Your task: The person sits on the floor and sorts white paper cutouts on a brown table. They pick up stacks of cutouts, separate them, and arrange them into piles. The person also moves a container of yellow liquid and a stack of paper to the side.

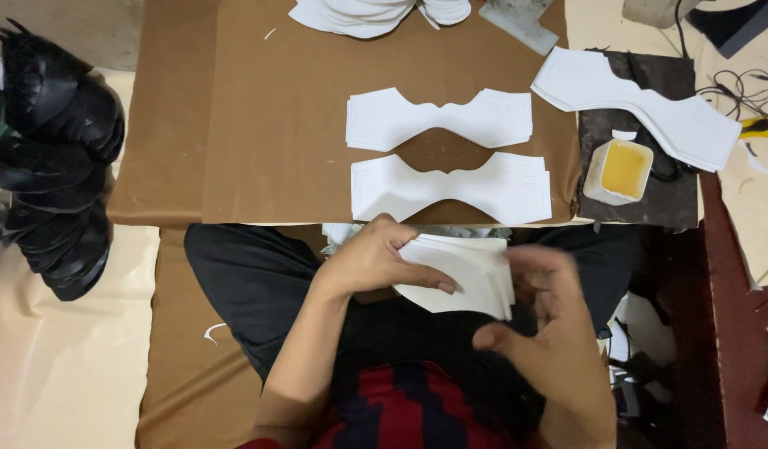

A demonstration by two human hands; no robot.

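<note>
I see a stack of white cut pieces held over the lap, just below the table edge. L hand grips its top, fingers clamped on it. R hand is blurred, fingers curled at the stack's right edge. Two shaped white pieces lie on the brown board, glue cup at right.

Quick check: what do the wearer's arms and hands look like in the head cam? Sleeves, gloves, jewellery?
Both hands are bare: the left hand and right hand show no gloves, rings or watch. Both forearms are uncovered to the bottom edge of the frame, so no sleeves are visible. Below them is a red-and-dark-navy striped garment on the torso and dark trousers. The right hand is slightly motion-blurred.
</note>
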